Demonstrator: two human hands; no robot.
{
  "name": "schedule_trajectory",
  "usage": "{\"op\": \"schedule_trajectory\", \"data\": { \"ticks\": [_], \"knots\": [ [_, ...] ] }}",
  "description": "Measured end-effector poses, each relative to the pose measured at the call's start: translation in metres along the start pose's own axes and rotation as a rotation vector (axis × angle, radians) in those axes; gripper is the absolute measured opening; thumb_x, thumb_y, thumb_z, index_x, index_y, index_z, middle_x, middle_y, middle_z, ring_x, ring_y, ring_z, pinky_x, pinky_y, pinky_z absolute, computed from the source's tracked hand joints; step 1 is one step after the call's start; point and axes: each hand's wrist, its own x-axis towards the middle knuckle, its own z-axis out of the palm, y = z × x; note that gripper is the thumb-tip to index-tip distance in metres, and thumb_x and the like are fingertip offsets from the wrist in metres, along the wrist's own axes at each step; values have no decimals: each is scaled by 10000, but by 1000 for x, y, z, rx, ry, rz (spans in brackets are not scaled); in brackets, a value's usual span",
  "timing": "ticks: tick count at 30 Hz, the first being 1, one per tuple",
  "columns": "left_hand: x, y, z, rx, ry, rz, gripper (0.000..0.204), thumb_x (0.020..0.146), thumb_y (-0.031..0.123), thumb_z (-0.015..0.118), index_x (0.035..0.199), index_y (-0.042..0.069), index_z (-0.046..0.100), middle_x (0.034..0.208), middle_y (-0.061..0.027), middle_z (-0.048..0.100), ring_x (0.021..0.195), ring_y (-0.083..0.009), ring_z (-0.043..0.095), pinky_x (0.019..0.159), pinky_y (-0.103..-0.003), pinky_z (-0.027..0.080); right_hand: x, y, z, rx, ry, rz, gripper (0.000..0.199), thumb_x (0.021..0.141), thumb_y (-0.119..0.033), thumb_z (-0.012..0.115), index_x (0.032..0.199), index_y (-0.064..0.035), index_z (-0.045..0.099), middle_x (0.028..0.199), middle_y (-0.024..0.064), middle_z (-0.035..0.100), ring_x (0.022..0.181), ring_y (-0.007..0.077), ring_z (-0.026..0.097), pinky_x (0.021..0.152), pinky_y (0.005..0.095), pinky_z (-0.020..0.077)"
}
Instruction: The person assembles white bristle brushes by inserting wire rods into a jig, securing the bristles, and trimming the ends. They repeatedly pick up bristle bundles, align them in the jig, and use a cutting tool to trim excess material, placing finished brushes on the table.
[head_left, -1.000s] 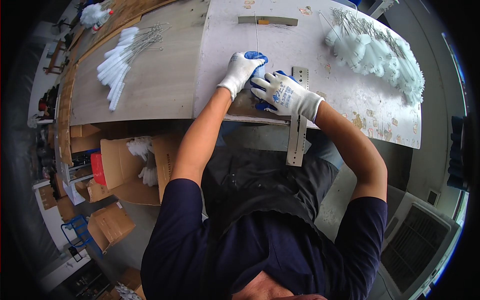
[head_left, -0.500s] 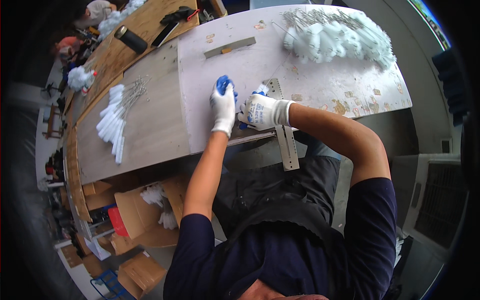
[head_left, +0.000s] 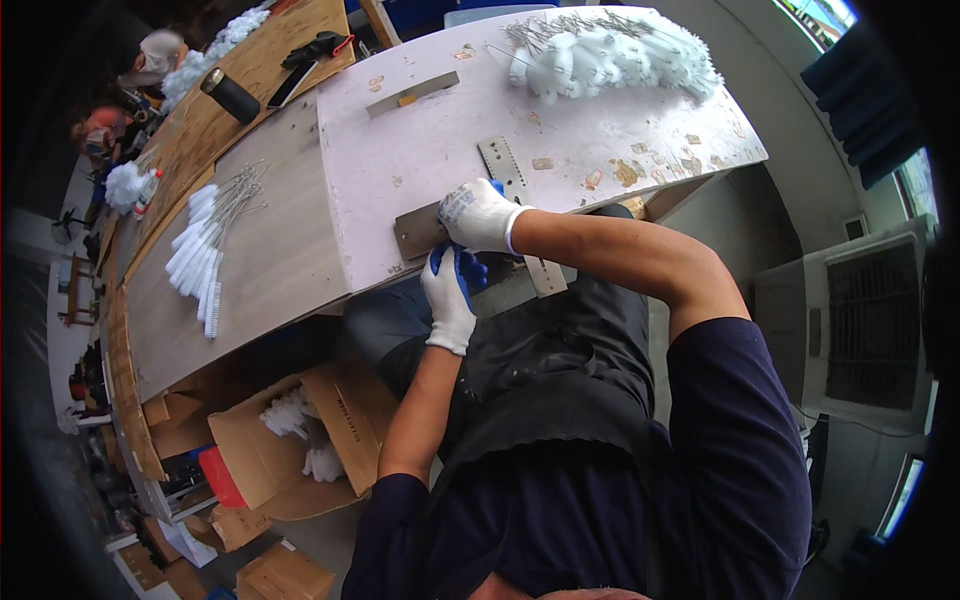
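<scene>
My right hand (head_left: 478, 215), in a white glove with blue coating, is closed over the table's front edge beside a flat metal plate (head_left: 418, 232). Just below it my left hand (head_left: 450, 300), gloved alike, has its blue fingers curled in close to the right one. Whatever lies between the fingers of either hand is hidden. A perforated metal strip (head_left: 503, 166) runs under my right wrist and sticks out past the edge. White bristle brushes with twisted wire handles lie in a large pile (head_left: 615, 62) at the far right and in a smaller fanned bunch (head_left: 198, 245) at the left.
A metal bar (head_left: 412, 93) lies on the pale tabletop (head_left: 375, 160). Beyond on the left stand a black bottle (head_left: 230, 96), a phone (head_left: 291, 86) and dark gloves (head_left: 316, 48). Below the table an open cardboard box (head_left: 265, 450) holds white brushes. Other people sit at the far left.
Both hands have come together at the table's front edge, the left moving down and toward the right. The metal plate now shows beside them. The whole view has shifted.
</scene>
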Motion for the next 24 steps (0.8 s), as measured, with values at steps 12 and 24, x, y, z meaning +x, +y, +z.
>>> {"op": "schedule_trajectory", "data": {
  "ticks": [12,24],
  "knots": [
    [3,-62,17,-736,-683,-275,323,1069,239,413,1272,22,540,1110,-117,626,949,-215,618,787,-363,519,9,-22,19,414,158,380,301,912,-183,548,1033,-31,778,1052,227,748,996,369,739,831,459,585],
    [-3,58,-78,187,-343,-287,278,1037,195,539,915,5,701,617,72,484,489,-30,411,444,-211,301,-25,-1,36,823,162,325,704,931,-658,560,1058,23,692,1029,256,718,1044,398,682,922,466,512]
  ]
}}
